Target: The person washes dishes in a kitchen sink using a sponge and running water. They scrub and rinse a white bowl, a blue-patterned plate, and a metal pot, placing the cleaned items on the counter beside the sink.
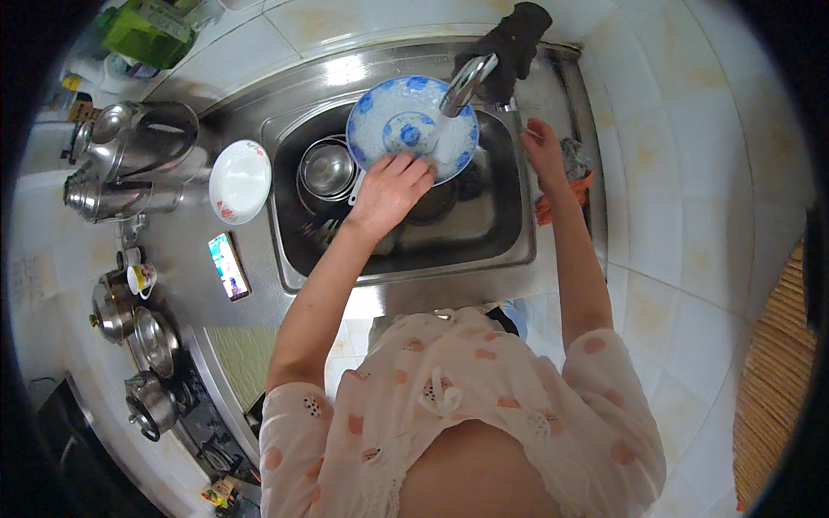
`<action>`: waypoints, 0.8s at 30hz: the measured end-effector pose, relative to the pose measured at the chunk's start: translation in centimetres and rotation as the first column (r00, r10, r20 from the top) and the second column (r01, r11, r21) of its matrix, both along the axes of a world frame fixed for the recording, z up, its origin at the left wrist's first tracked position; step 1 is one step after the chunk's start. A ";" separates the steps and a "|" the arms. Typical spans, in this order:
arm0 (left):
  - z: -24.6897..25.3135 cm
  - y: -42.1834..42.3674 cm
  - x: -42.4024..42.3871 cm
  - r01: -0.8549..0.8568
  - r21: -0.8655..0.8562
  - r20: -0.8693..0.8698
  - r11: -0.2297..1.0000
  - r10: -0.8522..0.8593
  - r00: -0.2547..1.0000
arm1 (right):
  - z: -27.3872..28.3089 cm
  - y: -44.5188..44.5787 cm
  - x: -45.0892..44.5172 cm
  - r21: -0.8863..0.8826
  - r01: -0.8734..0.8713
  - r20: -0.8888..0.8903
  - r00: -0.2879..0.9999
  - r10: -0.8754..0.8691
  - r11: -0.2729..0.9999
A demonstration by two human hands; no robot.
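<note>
My left hand (393,193) grips the near rim of a white plate with blue patterns (409,107), thumb side hidden. The plate is held over the sink (499,226), beneath the chrome faucet spout (467,84), and its surface looks wet. To the right of the basin, my right hand (543,154) is over the counter with its fingers bent together. A thin pale thing shows at its fingertips, too small to name. Beside that wrist lie a grey scouring pad (575,159) and an orange net cloth (576,193). Metal bowls (328,168) sit at the basin's left.
An oval white dish (239,182) and a lit phone (229,266) lie on the left counter. Steel kettles (149,139) and pots (116,307) stand further left. A dark cloth (518,48) hangs about the faucet. Tiled walls (654,162) bound the right side.
</note>
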State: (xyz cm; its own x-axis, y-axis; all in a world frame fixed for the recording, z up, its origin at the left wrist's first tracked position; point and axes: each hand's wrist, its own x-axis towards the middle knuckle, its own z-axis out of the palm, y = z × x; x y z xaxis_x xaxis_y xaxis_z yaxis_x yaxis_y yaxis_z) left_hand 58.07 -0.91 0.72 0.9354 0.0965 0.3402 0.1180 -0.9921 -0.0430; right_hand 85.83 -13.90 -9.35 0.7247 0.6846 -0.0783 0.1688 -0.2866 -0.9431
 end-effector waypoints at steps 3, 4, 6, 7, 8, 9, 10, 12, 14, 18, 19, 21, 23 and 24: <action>0.9 1.3 -0.4 -0.044 -0.007 0.003 0.999 0.044 0.999 | 0.1 -0.5 -0.5 -0.003 -0.045 -0.028 0.999 0.045 0.999; 0.5 2.0 -1.1 -0.080 0.003 0.032 0.997 0.080 0.996 | 0.6 -0.3 -1.5 0.005 -0.068 -0.042 0.997 0.068 0.998; 0.4 3.0 -1.7 -0.102 0.016 0.069 0.995 0.101 0.993 | 0.5 -0.3 -2.1 0.030 -0.092 -0.057 0.994 0.093 0.995; 0.4 2.9 -1.5 -0.067 0.020 0.037 0.998 0.066 0.997 | -0.1 -0.5 -2.1 0.046 -0.093 -0.059 0.994 0.096 0.995; 0.4 2.6 -1.1 -0.032 0.022 0.006 0.999 0.032 0.999 | -0.6 -0.7 -2.2 0.062 -0.095 -0.060 0.993 0.099 0.993; 0.6 2.3 -0.6 0.000 0.025 -0.024 1.000 0.000 1.000 | -0.7 -0.7 -2.1 0.045 -0.090 -0.076 0.993 0.093 0.995; 0.6 2.0 -0.1 0.048 0.043 0.001 0.998 -0.048 0.999 | -0.8 -0.8 -2.1 0.028 -0.084 -0.091 0.992 0.086 0.996; 0.4 1.2 -0.2 0.008 -0.154 0.077 0.988 0.004 0.997 | -0.8 -0.6 -2.0 0.004 -0.060 -0.097 0.993 0.060 0.998; -0.4 0.3 -0.6 -0.084 -0.452 0.134 0.888 0.161 0.978 | -0.4 0.0 -1.7 -0.008 -0.024 -0.079 0.997 0.023 1.000; -2.1 -0.8 -0.1 0.154 -0.932 -0.054 -0.329 0.545 0.837 | 0.0 1.5 -0.3 0.035 0.121 0.000 0.993 -0.121 0.992; -2.4 -1.0 0.0 0.193 -0.892 -0.077 -0.409 0.558 0.826 | -0.2 1.8 0.3 0.059 0.139 -0.005 0.990 -0.139 0.988; -2.7 -1.5 0.1 0.274 -0.783 -0.127 -0.558 0.576 0.808 | -0.5 2.3 1.2 0.087 0.157 -0.032 0.987 -0.155 0.984; -2.7 -1.7 0.8 0.341 -0.688 -0.153 -0.640 0.587 0.795 | -0.9 2.4 1.9 0.094 0.158 -0.077 0.986 -0.151 0.983; -2.8 -1.7 1.0 0.382 -0.644 -0.173 -0.663 0.612 0.772 | -0.7 2.6 1.6 0.096 0.152 -0.096 0.985 -0.143 0.984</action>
State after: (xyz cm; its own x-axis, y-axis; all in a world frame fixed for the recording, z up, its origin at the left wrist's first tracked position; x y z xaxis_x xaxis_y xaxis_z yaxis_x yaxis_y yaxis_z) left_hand 59.03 -2.60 -2.13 0.5855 0.6553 -0.4772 -0.2657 0.7113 0.6507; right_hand 87.43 -11.31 -10.06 0.8118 0.5782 -0.0813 0.0466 -0.2029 -0.9781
